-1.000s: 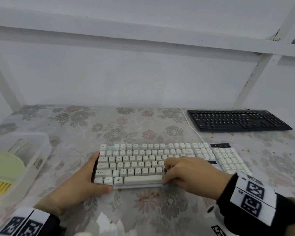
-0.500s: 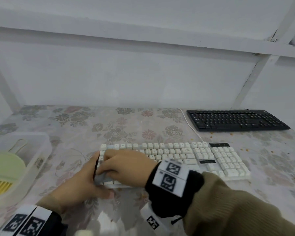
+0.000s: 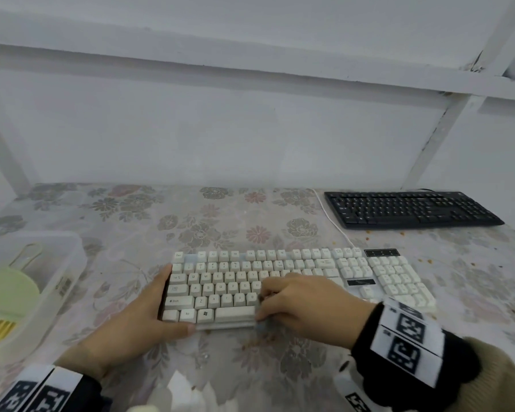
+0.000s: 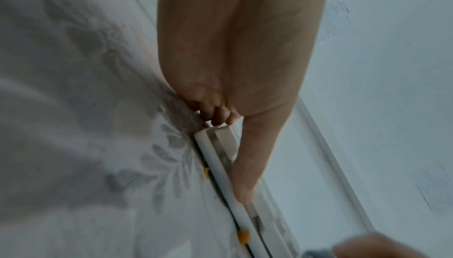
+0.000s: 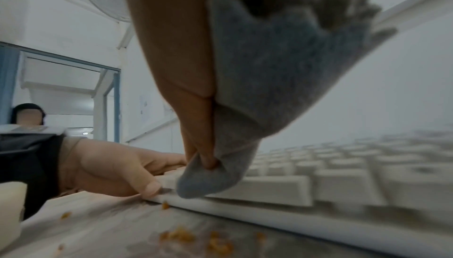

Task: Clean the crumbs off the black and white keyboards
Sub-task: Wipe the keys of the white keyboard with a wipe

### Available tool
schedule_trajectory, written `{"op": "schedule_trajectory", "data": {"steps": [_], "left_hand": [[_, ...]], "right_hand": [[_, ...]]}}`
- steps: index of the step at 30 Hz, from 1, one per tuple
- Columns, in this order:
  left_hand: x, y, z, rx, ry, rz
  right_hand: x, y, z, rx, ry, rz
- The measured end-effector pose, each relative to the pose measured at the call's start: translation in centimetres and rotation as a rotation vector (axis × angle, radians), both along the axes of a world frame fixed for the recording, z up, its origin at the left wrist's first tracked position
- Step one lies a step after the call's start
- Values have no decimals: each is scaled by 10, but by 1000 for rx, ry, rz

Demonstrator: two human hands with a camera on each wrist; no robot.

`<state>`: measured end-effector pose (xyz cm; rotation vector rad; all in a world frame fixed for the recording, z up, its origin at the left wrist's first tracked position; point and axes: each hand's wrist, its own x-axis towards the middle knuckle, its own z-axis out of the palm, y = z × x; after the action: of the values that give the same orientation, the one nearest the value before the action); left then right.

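The white keyboard point(image 3: 280, 275) lies across the middle of the flowered table. My left hand point(image 3: 153, 310) grips its left end, fingers along the side and thumb point(image 5: 147, 185) on the front edge. My right hand point(image 3: 268, 306) holds a bunched grey cloth point(image 5: 269, 68) and presses it on the keys by the right end of the space bar. Orange crumbs point(image 5: 181, 235) lie on the table just in front of the keyboard. The black keyboard point(image 3: 411, 208) sits at the back right, untouched.
A clear plastic tub point(image 3: 72, 254) at the left edge holds a green and yellow brush point(image 3: 3, 295). A white cable point(image 3: 330, 221) runs back from the white keyboard. More crumbs point(image 3: 369, 231) dot the table near the black keyboard. A person point(image 5: 28, 116) sits far behind.
My right hand with the cloth has swept from the keyboard's left end back to the right, to the space bar's right end. The left hand has kept its hold.
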<state>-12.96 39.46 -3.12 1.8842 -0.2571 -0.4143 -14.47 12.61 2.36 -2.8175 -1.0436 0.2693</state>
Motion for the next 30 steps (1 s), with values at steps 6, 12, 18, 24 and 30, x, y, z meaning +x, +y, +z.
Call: {"op": "schedule_trajectory", "data": {"steps": [6, 12, 18, 24, 30], "left_hand": [[2, 3, -4, 26, -4, 2], [1, 1, -4, 11, 11, 7], [1, 4, -4, 26, 31, 16], [1, 5, -4, 31, 46, 0], [2, 5, -4, 36, 40, 4]], "right_hand": [[-10, -45, -2, -4, -30, -72], [-19, -77, -8, -51, -74, -189], [-21, -101, 0, -73, 12, -218], [-16, -106, 20, -176, 80, -285], [-9, -61, 20, 31, 79, -166]]}}
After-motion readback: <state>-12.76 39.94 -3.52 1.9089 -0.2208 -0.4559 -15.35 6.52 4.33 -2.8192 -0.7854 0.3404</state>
